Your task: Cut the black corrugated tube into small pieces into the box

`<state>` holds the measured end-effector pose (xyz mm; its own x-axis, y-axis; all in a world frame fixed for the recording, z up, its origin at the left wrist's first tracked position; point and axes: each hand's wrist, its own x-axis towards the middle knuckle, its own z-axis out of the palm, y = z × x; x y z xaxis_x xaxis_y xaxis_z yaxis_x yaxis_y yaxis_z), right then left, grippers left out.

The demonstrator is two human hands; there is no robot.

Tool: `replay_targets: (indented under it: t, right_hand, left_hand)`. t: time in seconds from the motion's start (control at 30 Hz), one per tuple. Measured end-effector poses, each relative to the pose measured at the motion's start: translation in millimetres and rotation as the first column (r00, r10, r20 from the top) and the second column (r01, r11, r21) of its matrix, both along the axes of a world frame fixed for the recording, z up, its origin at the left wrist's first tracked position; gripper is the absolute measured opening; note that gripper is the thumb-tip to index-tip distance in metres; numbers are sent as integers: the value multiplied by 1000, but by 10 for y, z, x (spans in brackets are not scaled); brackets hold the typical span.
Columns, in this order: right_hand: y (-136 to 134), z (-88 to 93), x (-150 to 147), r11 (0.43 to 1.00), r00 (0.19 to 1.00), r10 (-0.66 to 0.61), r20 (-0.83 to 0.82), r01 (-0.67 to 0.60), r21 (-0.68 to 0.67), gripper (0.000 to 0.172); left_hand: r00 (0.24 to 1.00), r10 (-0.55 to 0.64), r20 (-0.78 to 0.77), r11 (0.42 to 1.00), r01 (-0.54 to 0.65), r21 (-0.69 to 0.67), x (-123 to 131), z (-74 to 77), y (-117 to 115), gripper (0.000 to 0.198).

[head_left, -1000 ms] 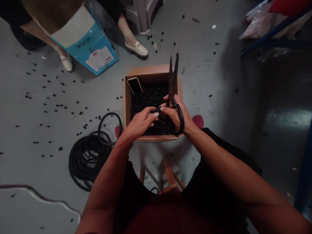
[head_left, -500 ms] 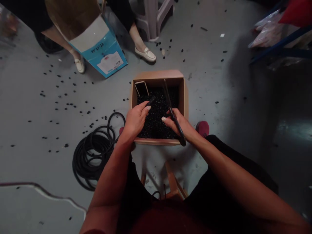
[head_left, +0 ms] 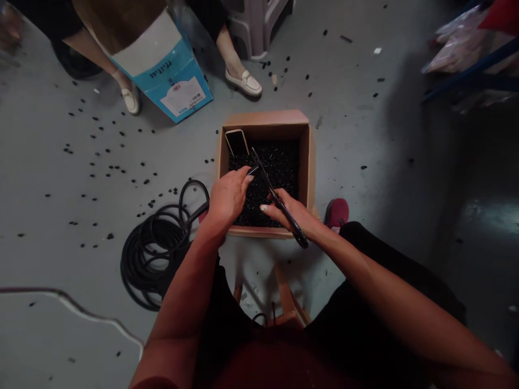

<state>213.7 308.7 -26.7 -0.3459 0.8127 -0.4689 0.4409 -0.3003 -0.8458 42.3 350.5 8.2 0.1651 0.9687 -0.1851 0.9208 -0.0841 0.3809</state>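
Between my feet stands an open cardboard box (head_left: pixel 313 173), its bottom covered with many small black pieces (head_left: pixel 278 156). Over its left part, my left hand (head_left: pixel 227 195) pinches a short black ridged strip (head_left: pixel 253 170) between thumb and fingers. My right hand (head_left: pixel 290 209) grips a long, narrow dark bladed tool (head_left: pixel 265 175) that slants up and left; its exact kind is unclear. The blade passes close by the end of the strip, and I cannot tell whether they touch. My right thumb sticks out to the left, apart from the tool.
A black-rimmed panel with a pale edge (head_left: pixel 237 142) leans in the box's far left corner. Coiled black hose (head_left: pixel 148 259) lies at left, near a pale cable (head_left: pixel 89 315). Ahead are a blue-and-white carton (head_left: pixel 174 86), another person's shoes (head_left: pixel 245 85) and a plastic stool (head_left: pixel 253 32). Small black pieces dot the floor.
My right hand has moved slightly left and toward me, and the tool's tip has swung left to the strip. My left hand still holds the strip, now tilted a little flatter.
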Motion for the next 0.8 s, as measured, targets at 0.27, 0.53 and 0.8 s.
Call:
replay_targets:
  t: [0.27, 0.53, 0.8]
  right_hand:
    - [25, -24, 12, 1000, 1000, -19, 3, 19, -5, 40]
    - [-15, -89, 5, 998, 998, -48, -41, 49, 31, 20]
    - [-26, -110, -36, 996, 995, -37, 98, 30, 82, 10]
  left_hand:
    - [992, -72, -99, 996, 67, -60, 67, -11, -23, 38]
    - [990, -95, -99, 993, 87, -85, 33, -7, -23, 38]
    - [977, -118, -177, 979, 85, -187, 40, 62, -6, 37]
